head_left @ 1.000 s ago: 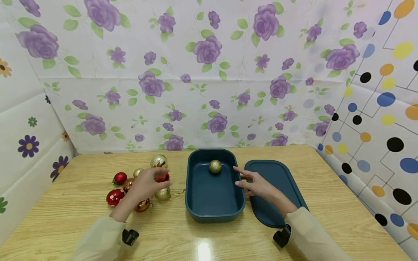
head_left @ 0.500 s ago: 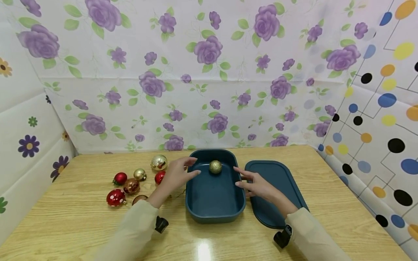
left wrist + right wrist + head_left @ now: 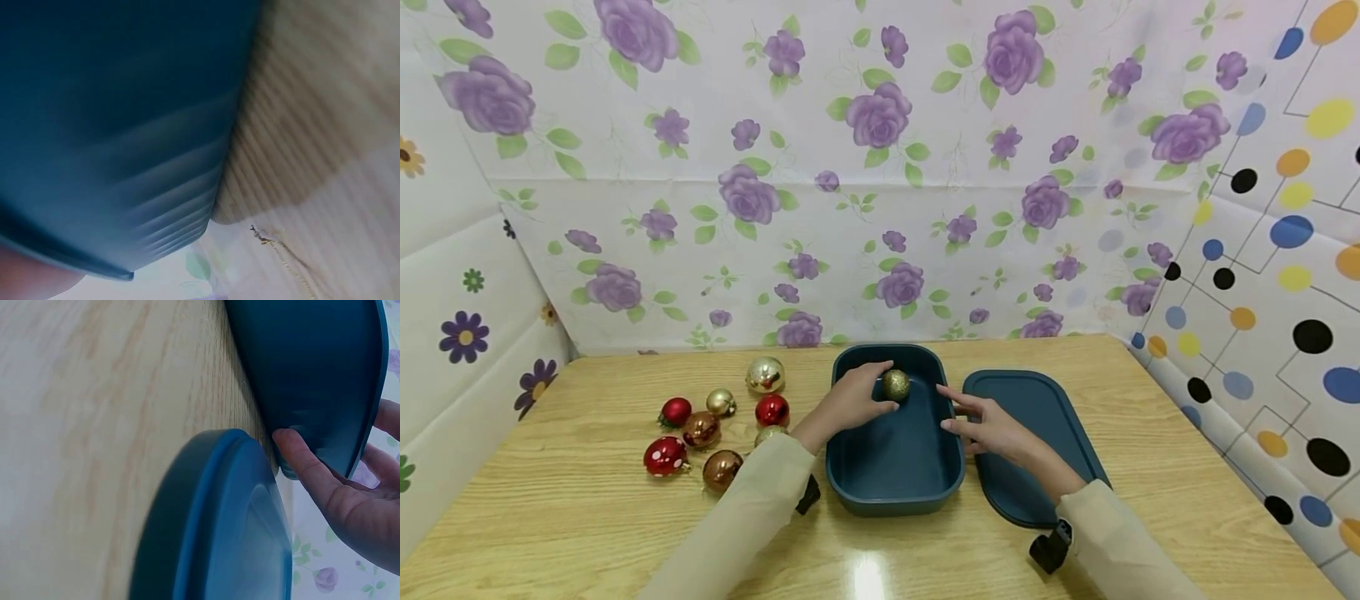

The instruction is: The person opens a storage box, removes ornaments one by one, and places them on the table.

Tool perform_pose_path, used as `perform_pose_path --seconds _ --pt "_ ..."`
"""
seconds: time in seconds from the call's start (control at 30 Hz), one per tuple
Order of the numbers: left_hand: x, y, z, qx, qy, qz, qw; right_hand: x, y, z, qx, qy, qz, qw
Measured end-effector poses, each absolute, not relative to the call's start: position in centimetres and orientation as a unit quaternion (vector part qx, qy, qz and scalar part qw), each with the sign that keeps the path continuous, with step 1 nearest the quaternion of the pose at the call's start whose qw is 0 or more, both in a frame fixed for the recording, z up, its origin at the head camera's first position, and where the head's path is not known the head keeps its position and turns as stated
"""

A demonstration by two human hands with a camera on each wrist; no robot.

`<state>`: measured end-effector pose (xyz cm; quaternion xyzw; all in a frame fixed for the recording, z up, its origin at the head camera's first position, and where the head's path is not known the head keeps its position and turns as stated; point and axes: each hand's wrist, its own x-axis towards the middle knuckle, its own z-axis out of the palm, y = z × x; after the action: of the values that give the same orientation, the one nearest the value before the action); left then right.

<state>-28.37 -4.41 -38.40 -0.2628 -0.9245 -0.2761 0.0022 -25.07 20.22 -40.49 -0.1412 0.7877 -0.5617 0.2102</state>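
A gold glitter ball ornament (image 3: 897, 386) lies at the far end of the deep blue box (image 3: 895, 505). My left hand (image 3: 846, 402) reaches over the box's left rim, thumb and forefinger spread on either side of the ball. In the left wrist view, the box's outer wall (image 3: 125, 137) fills most of the picture, and the fingers are mostly hidden. My right hand (image 3: 996, 429) rests at the box's right side with fingers extended. In the right wrist view, one fingertip (image 3: 286, 437) touches the outer wall while other fingers reach past the rim.
A matching blue lid (image 3: 1037, 442) lies flat right of the box. Several ornaments sit left of it, among them a shiny gold ball (image 3: 765, 375), a red ball (image 3: 772, 410), a white-spotted red ball (image 3: 666, 456) and a copper ball (image 3: 722, 471). A patterned cloth backs the wooden table (image 3: 550, 500).
My left hand has moved right, from over the ornaments across the box's left rim to the gold glitter ball. The right hand stays at the box's right side.
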Motion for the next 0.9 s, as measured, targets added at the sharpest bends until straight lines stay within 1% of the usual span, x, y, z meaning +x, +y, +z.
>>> perform_pose_path --seconds 0.17,0.33,0.67,0.9 --pt "-29.2 -3.9 -38.6 -0.276 -0.928 -0.247 -0.039 -25.1 20.3 -40.4 -0.143 0.789 -0.56 0.208" --pt "-29.6 -3.6 -38.9 -0.293 -0.926 -0.23 -0.063 -25.0 20.3 -40.4 -0.144 0.787 -0.562 0.209" --pt "-29.5 -3.3 -39.4 -0.292 -0.927 -0.232 -0.039 -24.9 20.3 -40.5 -0.147 0.783 -0.566 0.211" --pt "-29.4 -3.2 -39.5 -0.294 -0.924 -0.24 -0.036 -24.9 20.2 -40.5 -0.142 0.784 -0.566 0.211"
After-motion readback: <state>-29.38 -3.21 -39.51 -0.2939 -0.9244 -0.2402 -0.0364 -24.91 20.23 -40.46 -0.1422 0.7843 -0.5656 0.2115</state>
